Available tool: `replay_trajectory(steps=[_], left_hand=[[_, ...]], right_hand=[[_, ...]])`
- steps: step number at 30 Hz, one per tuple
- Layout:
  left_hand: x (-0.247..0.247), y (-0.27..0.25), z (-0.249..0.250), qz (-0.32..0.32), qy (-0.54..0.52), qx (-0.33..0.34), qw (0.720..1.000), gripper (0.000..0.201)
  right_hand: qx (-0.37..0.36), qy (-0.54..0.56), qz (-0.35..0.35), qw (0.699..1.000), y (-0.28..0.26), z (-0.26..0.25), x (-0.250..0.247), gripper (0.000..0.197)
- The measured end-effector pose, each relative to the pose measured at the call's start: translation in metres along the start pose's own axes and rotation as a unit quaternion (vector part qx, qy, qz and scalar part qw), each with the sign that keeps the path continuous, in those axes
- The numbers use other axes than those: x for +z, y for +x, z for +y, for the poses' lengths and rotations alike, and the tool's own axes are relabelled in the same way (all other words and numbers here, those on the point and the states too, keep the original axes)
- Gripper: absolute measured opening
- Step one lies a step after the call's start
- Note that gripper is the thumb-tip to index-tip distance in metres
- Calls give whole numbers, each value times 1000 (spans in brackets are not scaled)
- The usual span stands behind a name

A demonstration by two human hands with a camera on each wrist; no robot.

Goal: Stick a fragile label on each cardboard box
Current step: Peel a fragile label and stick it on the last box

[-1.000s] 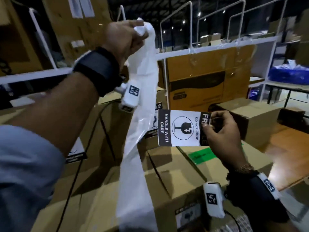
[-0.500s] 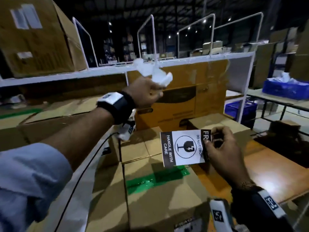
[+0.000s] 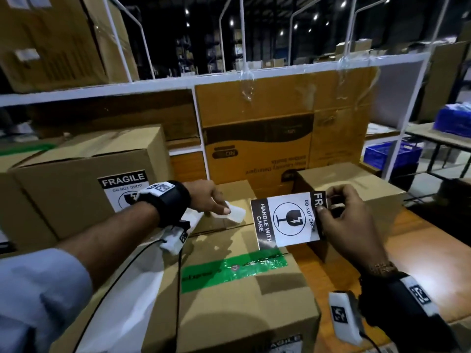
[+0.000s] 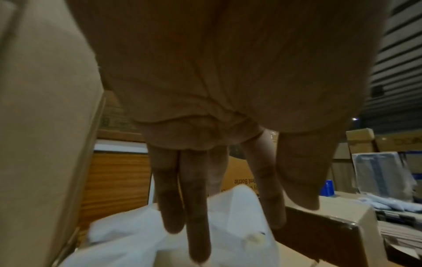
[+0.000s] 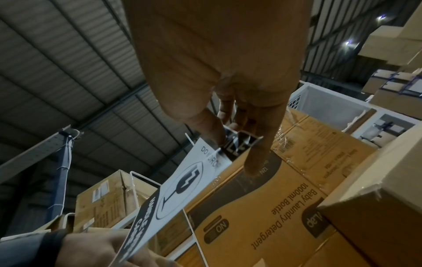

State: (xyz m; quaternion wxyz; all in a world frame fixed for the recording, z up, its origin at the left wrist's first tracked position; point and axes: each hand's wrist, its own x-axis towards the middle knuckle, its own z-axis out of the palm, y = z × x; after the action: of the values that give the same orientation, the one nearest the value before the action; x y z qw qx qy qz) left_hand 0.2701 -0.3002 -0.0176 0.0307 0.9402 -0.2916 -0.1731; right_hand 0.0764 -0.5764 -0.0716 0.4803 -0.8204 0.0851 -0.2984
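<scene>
My right hand (image 3: 321,208) pinches the top edge of a black-and-white fragile label (image 3: 285,220) and holds it in the air above a cardboard box with green tape (image 3: 229,296). The right wrist view shows the same label (image 5: 182,184) hanging from thumb and fingers (image 5: 255,153). My left hand (image 3: 221,210) reaches over the far end of that box, its straight fingers (image 4: 196,216) resting on a crumpled white backing paper (image 3: 237,215) (image 4: 228,231). A larger box (image 3: 76,174) at the left carries a fragile label (image 3: 123,189) on its front.
A plain cardboard box (image 3: 356,182) stands right of the label on a wooden table (image 3: 420,250). Behind is a white shelf frame (image 3: 204,82) with a big detergent carton (image 3: 280,128). A blue crate (image 3: 392,154) sits far right. A loose white sheet (image 3: 127,289) lies by my left arm.
My left hand came down from head height with the white backing paper and now lays it on the box, fingers straightened. My right hand keeps holding the label.
</scene>
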Motion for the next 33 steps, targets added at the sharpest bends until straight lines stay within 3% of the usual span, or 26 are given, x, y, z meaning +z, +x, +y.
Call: replay_trajectory(steps=[2,7,9,11,14,20,27,30,33], left_hand=[[7,4,-6,30,33,9,999,47],[23,4,-16,119,-5,-22,993,110],[18,-1,-14,164,-29,-43,985,119],[8,-10,-3,210,-51,-64,974,111],[-9,-23,32,267,-115,-73,954,83],[-12,-21,164,328,-149,1,933,38],[29,19,279,375,-173,-47,909,28],[48,42,302,392,-244,-72,884,17],[62,65,312,413,-280,-99,861,19]], right_hand=[[-2,-1,-5,1000,5,6,6,24],[-2,5,-38,999,22,26,13,22],[-10,9,-47,999,34,35,10,21],[-18,9,-58,998,47,43,3,20],[-27,9,-75,997,68,57,-10,19],[-78,16,-133,988,97,78,-50,22],[-148,2,-180,973,102,104,-106,29],[-136,-19,-169,976,108,128,-133,28],[-102,-37,-133,985,118,157,-158,21]])
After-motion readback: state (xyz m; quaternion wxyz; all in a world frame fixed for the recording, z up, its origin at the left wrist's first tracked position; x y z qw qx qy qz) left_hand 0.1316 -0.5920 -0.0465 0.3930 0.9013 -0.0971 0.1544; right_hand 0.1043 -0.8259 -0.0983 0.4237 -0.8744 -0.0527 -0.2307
